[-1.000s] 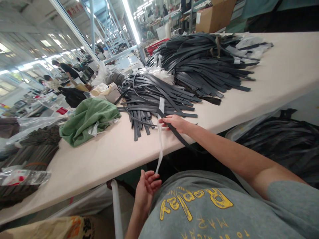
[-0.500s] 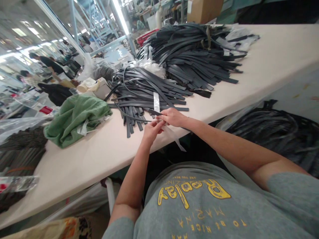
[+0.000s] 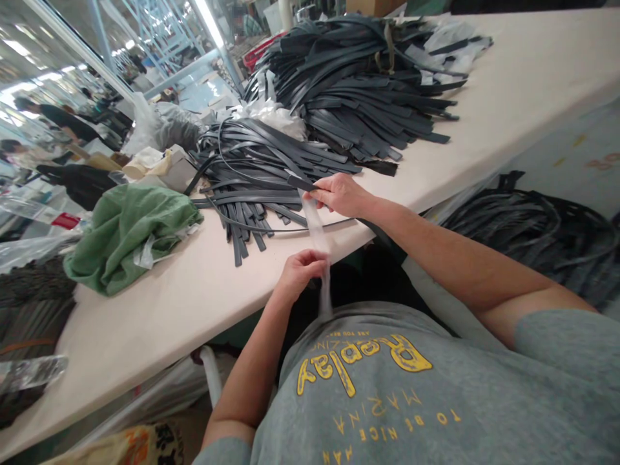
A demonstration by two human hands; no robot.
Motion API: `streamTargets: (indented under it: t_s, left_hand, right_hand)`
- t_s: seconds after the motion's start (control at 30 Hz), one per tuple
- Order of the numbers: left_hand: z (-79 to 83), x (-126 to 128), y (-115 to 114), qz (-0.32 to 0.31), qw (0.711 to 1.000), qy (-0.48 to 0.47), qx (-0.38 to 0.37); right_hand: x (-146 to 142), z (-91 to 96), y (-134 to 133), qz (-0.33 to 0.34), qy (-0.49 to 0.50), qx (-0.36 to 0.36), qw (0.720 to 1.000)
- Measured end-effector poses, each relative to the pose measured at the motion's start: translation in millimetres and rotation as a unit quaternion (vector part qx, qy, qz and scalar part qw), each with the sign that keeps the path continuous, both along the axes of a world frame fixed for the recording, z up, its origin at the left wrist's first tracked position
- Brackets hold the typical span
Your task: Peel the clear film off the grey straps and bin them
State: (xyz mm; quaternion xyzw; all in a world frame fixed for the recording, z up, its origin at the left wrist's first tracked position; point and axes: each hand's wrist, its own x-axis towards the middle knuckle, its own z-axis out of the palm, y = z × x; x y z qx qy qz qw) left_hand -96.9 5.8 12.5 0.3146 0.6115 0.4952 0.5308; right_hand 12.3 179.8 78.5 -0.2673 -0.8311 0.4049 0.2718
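Facing one pale table [image 3: 145, 342], I take my clock from my right hand [image 3: 341, 195]: two heaps of dark straps lie on it, the large heap [image 3: 358, 97] at twelve to one o'clock and the smaller heap [image 3: 261, 168] at ten, too many straps to count. At three to four, below the tabletop, one plastic-edged holder [image 3: 451, 211] is full of coiled dark strips [image 3: 537, 239]; I can't make out its kind. One bundle of thin strips [image 3: 33, 323] lies at eight, partly under clear plastic [image 3: 36, 374]. One green cloth [image 3: 130, 232] is bunched at nine, and one red container [image 3: 256, 55] sits at eleven, its contents hidden. Of my two hands, the right is clamped on one dark strap [image 3: 298, 182], thumb against fingers, by the smaller heap's near side. My left hand [image 3: 301, 272], at seven, pinches one white strip [image 3: 317, 229] partway down; its upper end meets the strap at my right fingertips, and its lower end hangs past the table edge.
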Motion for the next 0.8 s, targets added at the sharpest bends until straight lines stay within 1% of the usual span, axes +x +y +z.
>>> streamTargets:
  t_s: [0.13,0.2,0.3,0.37,0.47,0.57,0.67,0.73,0.8]
  left_hand:
    - [-9.8,14.3,-8.1,-0.052,0.999,-0.01,0.008]
    - [-16.1,21.2,-12.4,-0.08,0.997,-0.02,-0.006]
    - [-23.7,29.3,-18.9,-0.107,0.993,-0.025,-0.039]
    - [-24.8,32.5,-22.8,-0.124,0.991,-0.029,-0.051]
    - [-20.4,34.1,-28.4,-0.152,0.985,-0.059,-0.053]
    - [-15.6,34.3,-34.1,-0.147,0.981,-0.117,-0.048]
    - [-17.7,35.9,-38.4,-0.114,0.98,-0.157,-0.038]
    - [-23.5,37.7,-39.6,-0.091,0.982,-0.159,-0.041]
    - [-31.1,39.0,-39.1,-0.078,0.988,-0.122,-0.044]
  right_hand:
    - [1.3,2.8,3.5,-0.005,0.037,0.007,0.999]
    - [0.9,3.7,7.1,-0.014,0.056,0.0,0.998]
    - [-0.9,2.7,14.0,-0.029,0.073,-0.031,0.996]
    - [-2.0,-0.1,18.3,-0.033,0.081,-0.052,0.995]
    - [-1.5,-5.4,22.6,-0.041,0.089,-0.068,0.993]
    - [2.5,-8.7,25.6,-0.057,0.1,-0.094,0.989]
    - [8.9,-8.5,28.1,-0.069,0.109,-0.113,0.985]
    - [13.0,-7.2,29.0,-0.068,0.112,-0.116,0.985]
    - [15.7,-5.9,28.6,-0.061,0.117,-0.115,0.985]
